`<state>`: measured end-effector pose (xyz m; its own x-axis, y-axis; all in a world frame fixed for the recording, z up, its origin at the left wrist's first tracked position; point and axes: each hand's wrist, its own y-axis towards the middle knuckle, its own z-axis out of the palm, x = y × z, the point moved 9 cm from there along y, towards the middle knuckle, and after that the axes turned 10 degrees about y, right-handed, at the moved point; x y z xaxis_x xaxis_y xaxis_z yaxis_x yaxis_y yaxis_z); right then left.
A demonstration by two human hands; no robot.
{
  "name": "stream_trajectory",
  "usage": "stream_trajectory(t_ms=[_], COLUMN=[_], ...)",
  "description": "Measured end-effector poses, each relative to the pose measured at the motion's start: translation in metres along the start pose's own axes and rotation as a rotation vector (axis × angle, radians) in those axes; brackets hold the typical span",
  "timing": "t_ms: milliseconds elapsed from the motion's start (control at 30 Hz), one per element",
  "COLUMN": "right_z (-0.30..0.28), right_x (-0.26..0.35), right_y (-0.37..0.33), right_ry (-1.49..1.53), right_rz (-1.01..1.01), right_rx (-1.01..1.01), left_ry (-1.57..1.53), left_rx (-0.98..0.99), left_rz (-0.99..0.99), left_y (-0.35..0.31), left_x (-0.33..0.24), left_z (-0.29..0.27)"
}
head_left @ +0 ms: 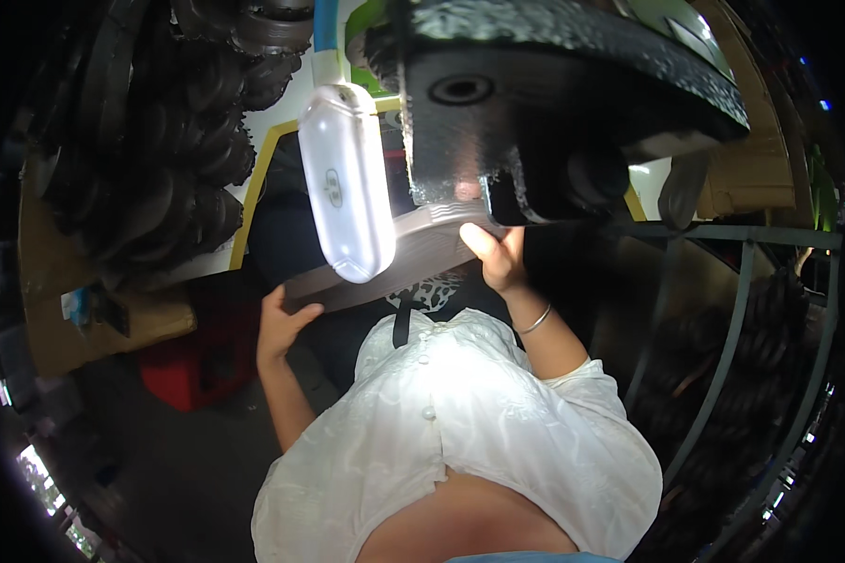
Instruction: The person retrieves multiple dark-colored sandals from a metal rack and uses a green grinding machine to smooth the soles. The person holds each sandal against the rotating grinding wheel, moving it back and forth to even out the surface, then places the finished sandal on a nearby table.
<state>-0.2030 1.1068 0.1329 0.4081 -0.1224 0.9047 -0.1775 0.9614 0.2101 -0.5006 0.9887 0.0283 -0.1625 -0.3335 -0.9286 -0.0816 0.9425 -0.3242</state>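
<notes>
A long, curved grey-brown piece [399, 258], shaped somewhat like a shoe sole, spans the space between my hands under the machine head. My left hand [284, 324] grips its left end, thumb on the near side and fingers partly hidden behind. At the right end, my right hand [499, 258] pinches it with the thumb on top, close beneath the dark machine head [498, 122]. That head covers the piece's far right part. A lit white lamp [347, 183] hangs in front of the piece and blocks some of its middle.
Dark ragged-edged rubber-like pieces [174, 141] are heaped at the left, by a cardboard box [113, 338]. Below stands a red stool [197, 366]. At the right, a grey metal rack [723, 352] holds more dark pieces. Another cardboard box [746, 155] is behind the machine.
</notes>
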Motion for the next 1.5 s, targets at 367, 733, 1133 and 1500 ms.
stream_trajectory(t_ms=[367, 733, 1133, 1500], right_z=[0.005, -0.054, -0.183, -0.197], right_x=[0.018, -0.109, -0.012, 0.053], right_y=[0.033, -0.132, -0.122, -0.044], right_ry=[-0.459, -0.278, -0.083, 0.334], right_rz=[0.028, 0.804, 0.677, 0.012], right_rx=[0.306, 0.395, -0.081, -0.364], left_ry=[0.016, -0.142, -0.144, -0.22], left_rx=[0.141, -0.013, 0.094, 0.076], left_rz=[0.409, 0.29, 0.22, 0.184], left_y=[0.037, 0.045, 0.028, 0.017], left_x=[-0.131, -0.16, -0.135, -0.107], left_z=[0.163, 0.169, 0.153, 0.138])
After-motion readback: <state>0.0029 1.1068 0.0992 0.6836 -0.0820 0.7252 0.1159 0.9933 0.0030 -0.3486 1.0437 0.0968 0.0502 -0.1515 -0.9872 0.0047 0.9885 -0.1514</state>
